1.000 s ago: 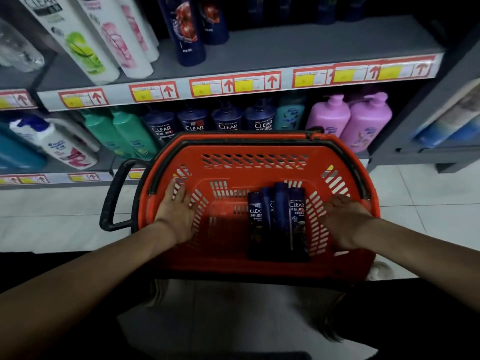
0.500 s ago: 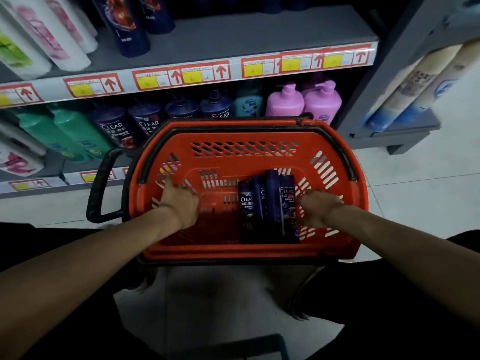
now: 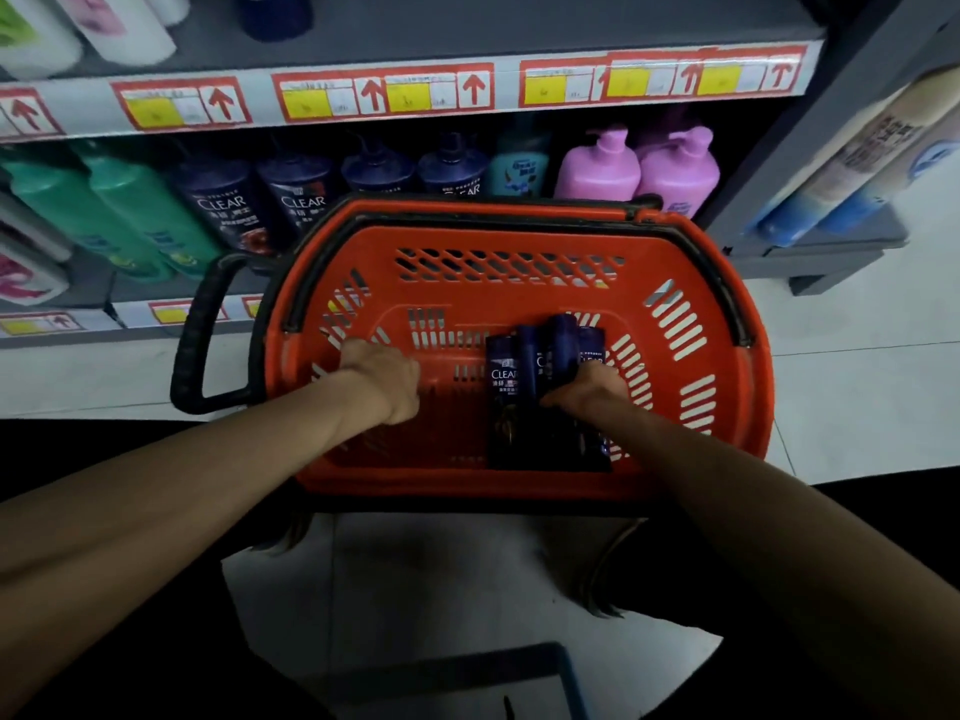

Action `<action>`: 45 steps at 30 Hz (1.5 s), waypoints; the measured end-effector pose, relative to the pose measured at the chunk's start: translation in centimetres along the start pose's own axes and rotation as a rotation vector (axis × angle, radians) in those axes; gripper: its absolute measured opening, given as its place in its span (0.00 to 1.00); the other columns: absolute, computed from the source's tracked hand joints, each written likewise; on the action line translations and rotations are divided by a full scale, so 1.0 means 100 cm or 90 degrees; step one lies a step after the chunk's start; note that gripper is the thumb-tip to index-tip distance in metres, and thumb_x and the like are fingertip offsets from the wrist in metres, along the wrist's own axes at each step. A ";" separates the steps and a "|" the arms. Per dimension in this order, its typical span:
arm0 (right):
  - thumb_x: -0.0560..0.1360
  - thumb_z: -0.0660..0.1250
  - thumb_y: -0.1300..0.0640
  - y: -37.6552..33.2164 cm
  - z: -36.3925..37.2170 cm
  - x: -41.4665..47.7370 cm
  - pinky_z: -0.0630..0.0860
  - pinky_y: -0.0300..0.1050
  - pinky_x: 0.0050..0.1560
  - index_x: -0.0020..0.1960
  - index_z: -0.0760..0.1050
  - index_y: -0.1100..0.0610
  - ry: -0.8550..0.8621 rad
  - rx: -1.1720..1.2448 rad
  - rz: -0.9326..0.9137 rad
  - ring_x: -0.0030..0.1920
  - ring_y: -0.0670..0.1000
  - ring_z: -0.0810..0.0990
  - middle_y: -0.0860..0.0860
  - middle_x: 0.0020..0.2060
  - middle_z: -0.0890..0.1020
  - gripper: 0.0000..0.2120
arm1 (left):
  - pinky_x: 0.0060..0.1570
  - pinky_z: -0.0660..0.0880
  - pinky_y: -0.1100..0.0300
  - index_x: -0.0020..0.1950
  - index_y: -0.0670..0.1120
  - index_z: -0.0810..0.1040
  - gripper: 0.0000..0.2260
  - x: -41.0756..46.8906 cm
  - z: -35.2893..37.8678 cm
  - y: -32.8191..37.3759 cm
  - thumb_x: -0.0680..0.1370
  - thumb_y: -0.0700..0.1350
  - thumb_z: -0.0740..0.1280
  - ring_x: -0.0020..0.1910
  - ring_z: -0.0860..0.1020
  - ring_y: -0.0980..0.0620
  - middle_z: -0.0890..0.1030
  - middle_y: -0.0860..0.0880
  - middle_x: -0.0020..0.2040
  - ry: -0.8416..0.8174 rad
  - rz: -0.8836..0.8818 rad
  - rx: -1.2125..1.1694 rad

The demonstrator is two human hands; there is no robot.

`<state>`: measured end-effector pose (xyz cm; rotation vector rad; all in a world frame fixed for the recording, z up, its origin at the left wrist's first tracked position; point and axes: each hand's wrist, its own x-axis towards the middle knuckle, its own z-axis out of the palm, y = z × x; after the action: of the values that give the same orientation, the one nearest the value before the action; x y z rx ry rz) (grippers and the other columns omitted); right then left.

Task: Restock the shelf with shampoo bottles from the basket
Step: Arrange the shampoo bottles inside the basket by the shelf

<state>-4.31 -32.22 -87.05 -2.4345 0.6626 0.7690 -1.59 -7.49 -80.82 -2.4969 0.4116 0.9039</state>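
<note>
A red plastic basket stands on the floor in front of the shelf. Several dark blue CLEAR shampoo bottles lie side by side in its right half, caps pointing away from me. My right hand lies on the right-hand bottles with its fingers curled around one of them. Inside the basket's left half, my left hand rests on the bottom with fingers curled and nothing in it. The lower shelf behind the basket holds more dark CLEAR bottles.
The basket's black handle sticks out to the left. Green bottles and pink pump bottles stand on the lower shelf. The upper shelf edge carries red and yellow price tags. A grey shelf unit stands at right.
My right hand has moved left from the basket's right wall onto the bottles and curled around them. My left hand slid in from the left wall. The view has shifted right and closer.
</note>
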 end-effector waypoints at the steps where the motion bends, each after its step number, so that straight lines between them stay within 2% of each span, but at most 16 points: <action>1: 0.69 0.80 0.48 0.000 -0.004 0.001 0.78 0.43 0.45 0.46 0.79 0.54 -0.020 0.024 0.020 0.38 0.49 0.80 0.49 0.36 0.80 0.15 | 0.58 0.72 0.50 0.64 0.51 0.77 0.17 -0.001 -0.004 0.000 0.81 0.56 0.58 0.62 0.78 0.45 0.80 0.49 0.62 -0.001 -0.004 -0.016; 4: 0.67 0.82 0.50 0.001 -0.017 -0.004 0.83 0.47 0.51 0.45 0.80 0.57 -0.044 0.089 0.072 0.39 0.51 0.82 0.54 0.43 0.86 0.17 | 0.57 0.72 0.49 0.66 0.51 0.77 0.17 -0.009 -0.016 -0.002 0.80 0.55 0.59 0.63 0.78 0.45 0.80 0.49 0.63 -0.011 -0.003 -0.077; 8: 0.64 0.84 0.50 0.002 -0.039 -0.018 0.81 0.48 0.55 0.69 0.73 0.62 -0.045 0.177 0.096 0.58 0.57 0.82 0.58 0.59 0.82 0.39 | 0.56 0.69 0.50 0.68 0.51 0.75 0.19 -0.021 -0.028 -0.001 0.80 0.55 0.60 0.64 0.77 0.45 0.79 0.49 0.65 -0.034 0.014 -0.165; 12: 0.64 0.84 0.60 -0.014 -0.074 -0.043 0.82 0.54 0.57 0.76 0.66 0.62 -0.060 0.340 0.041 0.59 0.56 0.79 0.58 0.67 0.78 0.46 | 0.63 0.71 0.51 0.72 0.52 0.73 0.21 -0.043 -0.050 0.000 0.79 0.56 0.61 0.68 0.75 0.44 0.76 0.48 0.71 0.004 0.050 -0.260; 14: 0.64 0.84 0.62 -0.027 -0.095 -0.060 0.83 0.53 0.54 0.75 0.66 0.61 -0.064 0.383 0.001 0.61 0.57 0.79 0.57 0.65 0.78 0.45 | 0.64 0.72 0.53 0.70 0.52 0.75 0.20 -0.054 -0.065 -0.003 0.79 0.55 0.61 0.68 0.75 0.45 0.77 0.48 0.70 0.042 0.069 -0.316; 17: 0.65 0.84 0.59 -0.049 -0.124 -0.080 0.84 0.46 0.40 0.62 0.77 0.60 -0.066 0.363 -0.068 0.45 0.52 0.85 0.54 0.48 0.85 0.29 | 0.63 0.73 0.54 0.66 0.51 0.78 0.16 -0.068 -0.085 -0.010 0.81 0.54 0.62 0.64 0.77 0.47 0.79 0.49 0.66 0.086 0.101 -0.462; 21: 0.65 0.83 0.57 -0.072 -0.150 -0.104 0.84 0.44 0.37 0.57 0.82 0.58 -0.061 0.391 -0.165 0.46 0.51 0.87 0.53 0.48 0.88 0.22 | 0.57 0.78 0.55 0.61 0.50 0.80 0.13 -0.078 -0.099 -0.009 0.82 0.53 0.63 0.53 0.82 0.49 0.84 0.49 0.53 0.134 0.142 -0.753; 23: 0.66 0.83 0.57 -0.077 -0.152 -0.112 0.84 0.44 0.38 0.57 0.82 0.58 -0.054 0.437 -0.204 0.47 0.51 0.88 0.52 0.46 0.88 0.22 | 0.53 0.78 0.57 0.66 0.50 0.78 0.19 -0.078 -0.101 0.000 0.82 0.59 0.62 0.52 0.83 0.50 0.84 0.49 0.54 0.107 0.146 -0.893; 26: 0.65 0.83 0.57 -0.086 -0.147 -0.113 0.85 0.55 0.49 0.58 0.81 0.57 -0.043 0.500 -0.231 0.48 0.53 0.88 0.53 0.46 0.88 0.23 | 0.61 0.76 0.48 0.68 0.57 0.75 0.24 -0.071 -0.099 0.016 0.78 0.68 0.60 0.58 0.82 0.49 0.81 0.51 0.62 0.026 0.153 -1.072; 28: 0.66 0.82 0.57 -0.093 -0.147 -0.113 0.84 0.52 0.51 0.59 0.81 0.57 -0.052 0.546 -0.247 0.48 0.52 0.88 0.52 0.47 0.88 0.23 | 0.64 0.75 0.39 0.64 0.59 0.78 0.20 -0.070 -0.100 0.023 0.78 0.67 0.61 0.60 0.82 0.47 0.83 0.52 0.61 -0.051 0.209 -1.272; 30: 0.68 0.80 0.56 -0.096 -0.152 -0.116 0.84 0.49 0.49 0.60 0.80 0.57 -0.076 0.584 -0.274 0.49 0.52 0.88 0.52 0.49 0.88 0.22 | 0.62 0.75 0.34 0.67 0.54 0.78 0.22 -0.072 -0.102 0.025 0.78 0.65 0.64 0.62 0.81 0.41 0.84 0.47 0.61 -0.090 0.254 -1.419; 33: 0.68 0.78 0.55 -0.092 -0.157 -0.115 0.83 0.47 0.49 0.60 0.81 0.59 -0.105 0.617 -0.307 0.50 0.54 0.87 0.54 0.50 0.88 0.21 | 0.64 0.74 0.37 0.70 0.46 0.76 0.30 -0.080 -0.108 0.023 0.78 0.66 0.61 0.60 0.80 0.34 0.82 0.38 0.62 -0.156 0.296 -1.432; 36: 0.69 0.76 0.57 -0.091 -0.160 -0.113 0.80 0.45 0.47 0.60 0.82 0.60 -0.139 0.617 -0.322 0.50 0.54 0.86 0.56 0.52 0.87 0.20 | 0.68 0.71 0.40 0.72 0.43 0.74 0.36 -0.084 -0.111 0.023 0.77 0.70 0.59 0.59 0.80 0.34 0.82 0.36 0.61 -0.226 0.324 -1.437; 42: 0.66 0.76 0.52 -0.093 -0.160 -0.111 0.76 0.54 0.59 0.56 0.84 0.58 -0.149 0.579 -0.371 0.54 0.56 0.84 0.55 0.52 0.87 0.19 | 0.57 0.78 0.41 0.63 0.42 0.80 0.31 -0.090 -0.117 0.025 0.77 0.68 0.61 0.48 0.82 0.39 0.82 0.40 0.51 -0.168 0.342 -1.502; 43: 0.67 0.75 0.52 -0.092 -0.163 -0.112 0.77 0.53 0.55 0.54 0.84 0.58 -0.153 0.579 -0.376 0.51 0.55 0.84 0.55 0.50 0.87 0.18 | 0.59 0.78 0.40 0.61 0.42 0.80 0.30 -0.091 -0.119 0.026 0.78 0.67 0.61 0.48 0.81 0.39 0.81 0.39 0.50 -0.164 0.346 -1.511; 45: 0.71 0.71 0.54 -0.092 -0.165 -0.115 0.76 0.46 0.36 0.53 0.82 0.59 -0.184 0.604 -0.378 0.41 0.55 0.81 0.55 0.43 0.85 0.14 | 0.64 0.72 0.37 0.62 0.42 0.79 0.28 -0.093 -0.122 0.027 0.78 0.65 0.63 0.50 0.80 0.38 0.80 0.38 0.52 -0.170 0.361 -1.532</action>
<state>-1.04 -31.51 -65.18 -1.4720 0.1010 0.3961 -3.26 -14.82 -67.18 -3.7351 -0.6863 3.3114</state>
